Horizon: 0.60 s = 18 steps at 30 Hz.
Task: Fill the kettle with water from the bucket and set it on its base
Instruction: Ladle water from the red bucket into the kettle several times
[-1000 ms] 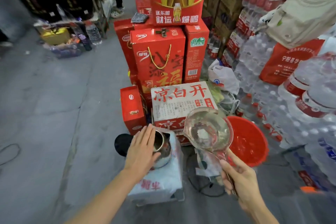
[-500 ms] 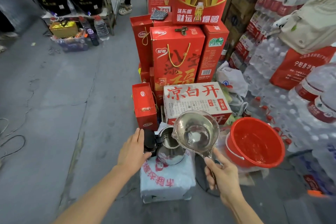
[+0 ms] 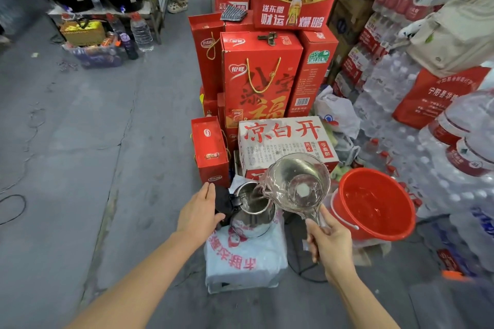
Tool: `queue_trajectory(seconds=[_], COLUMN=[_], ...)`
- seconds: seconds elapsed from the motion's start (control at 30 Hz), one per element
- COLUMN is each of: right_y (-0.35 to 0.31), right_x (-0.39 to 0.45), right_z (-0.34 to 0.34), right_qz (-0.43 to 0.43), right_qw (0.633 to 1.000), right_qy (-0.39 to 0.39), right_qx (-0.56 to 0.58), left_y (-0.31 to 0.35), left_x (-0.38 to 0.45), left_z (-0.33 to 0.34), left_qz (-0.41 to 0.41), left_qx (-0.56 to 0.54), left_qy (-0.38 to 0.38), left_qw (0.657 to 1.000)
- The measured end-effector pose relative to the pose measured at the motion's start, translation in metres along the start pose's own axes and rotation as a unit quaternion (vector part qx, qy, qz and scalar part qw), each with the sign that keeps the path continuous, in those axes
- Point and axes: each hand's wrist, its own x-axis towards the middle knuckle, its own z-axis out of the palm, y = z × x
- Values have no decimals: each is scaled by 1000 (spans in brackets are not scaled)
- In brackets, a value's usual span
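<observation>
**Pour in progress: ladle over kettle mouth**

Step in hand: filling. Right hand [image 3: 330,243] holds the clear ladle [image 3: 296,184] by its handle, fingers [image 3: 324,218] wrapped around it, bowl tipped left with its lip over the open kettle [image 3: 254,211]. Looks like water running from the lip into the mouth; stream is faint, can't say how much is left in the bowl.

Kettle is the steel one, sitting on a plastic-wrapped pack [image 3: 246,256] on the floor, just in front of the white carton [image 3: 283,139]. Black lid [image 3: 223,201] flipped open to the left. Left hand [image 3: 199,211] rests against the lid, fingers straight and together, holding it back rather than gripping.

Red bucket [image 3: 374,208] just right of the ladle, water visible inside.

Base: can't tell whether it's under the kettle or elsewhere.

Next, my read: finish the tip slowly, keep the lip centred over the mouth. Check level, dip again from the bucket if low. Then release the lid, shut it, seat the kettle on its base.
</observation>
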Motion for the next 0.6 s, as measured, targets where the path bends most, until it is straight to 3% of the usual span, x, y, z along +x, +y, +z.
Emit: queue_trajectory(seconds=[0.6], right_y=[14], right_x=[16], right_z=[4], right_qz=[-62], right_qw=[991], right_qy=[51], right_qx=[-104], left_y=[3], left_x=[3], left_z=[-3], left_qz=[-8], left_qx=[-17], left_qy=[-4], left_qw=[1000])
